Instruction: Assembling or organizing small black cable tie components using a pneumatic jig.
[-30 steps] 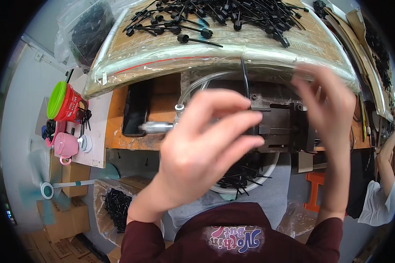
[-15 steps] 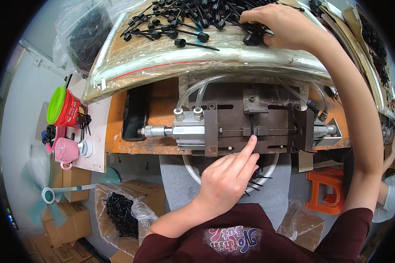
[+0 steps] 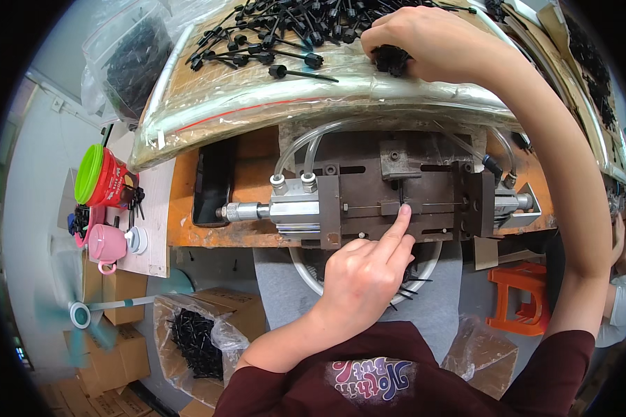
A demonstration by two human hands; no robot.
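Observation:
The index finger of my left hand [image 3: 370,270] is stretched out, its tip pressed on a thin black stem [image 3: 400,189] in the middle of a dark metal fixture [image 3: 365,167]. Its other fingers are loosely bent, with nothing visible in them. Up at the padded tray [image 3: 257,115], my right hand [image 3: 438,43] curls around a bunch of black plastic parts with toothed heads [image 3: 391,61]. How many it holds is hidden by the fingers. Loose black parts with round heads and thin stems [image 3: 313,28] are heaped on the tray to its left.
Air cylinders [image 3: 293,208] with clear hoses flank the fixture. Below it, a white-rimmed container [image 3: 435,267] with black parts sits at my lap. At left are a red tub [image 3: 111,179], a pink cup [image 3: 106,243] and a fan [image 3: 80,315]. An orange stool [image 3: 518,299] stands right.
My right hand has shifted slightly left over the tray with the bunch of black parts. The left index finger stays on the stem in the fixture. The whole view has moved slightly.

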